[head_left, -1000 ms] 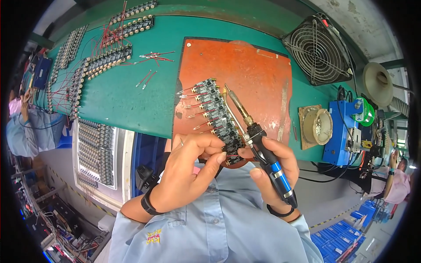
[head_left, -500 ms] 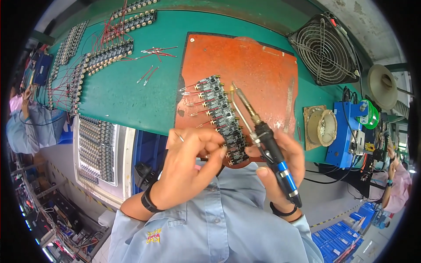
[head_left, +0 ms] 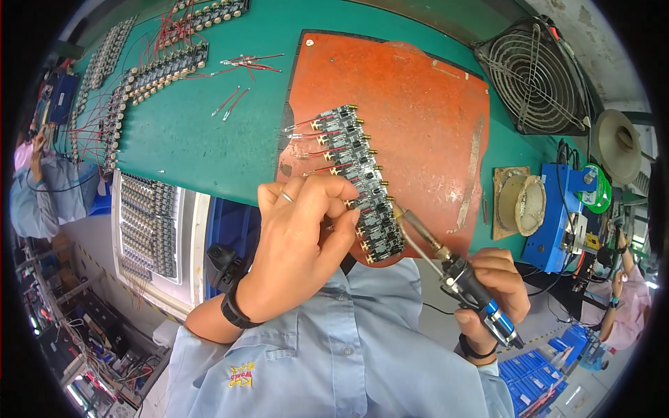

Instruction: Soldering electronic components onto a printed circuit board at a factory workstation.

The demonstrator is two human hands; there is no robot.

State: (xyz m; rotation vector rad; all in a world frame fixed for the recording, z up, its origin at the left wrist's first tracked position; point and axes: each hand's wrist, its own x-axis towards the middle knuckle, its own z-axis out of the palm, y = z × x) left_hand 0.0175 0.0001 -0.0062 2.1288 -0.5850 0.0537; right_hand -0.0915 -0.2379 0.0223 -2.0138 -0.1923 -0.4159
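Note:
A strip of joined black circuit boards lies aslant over the near edge of the orange mat. Thin red wires with clear ends stick out along its left side, and brass-coloured pins line the right. My left hand is pinched at the strip's left edge, thumb and forefinger closed; whatever lies between the fingertips is hidden. In my right hand is a black and blue soldering iron with a thin metal tube alongside. Its tip is close beside the strip's right edge; contact cannot be made out.
Loose red wires and more wired board strips lie on the green table. A fan, a round pale holder, a blue unit and a green spool stand right. Lower left is a board tray. Co-workers sit at both sides.
The soldering iron has come down from above the strip's upper right side to its lower right edge, my right hand shifting right and down. My left hand has moved slightly up along the strip.

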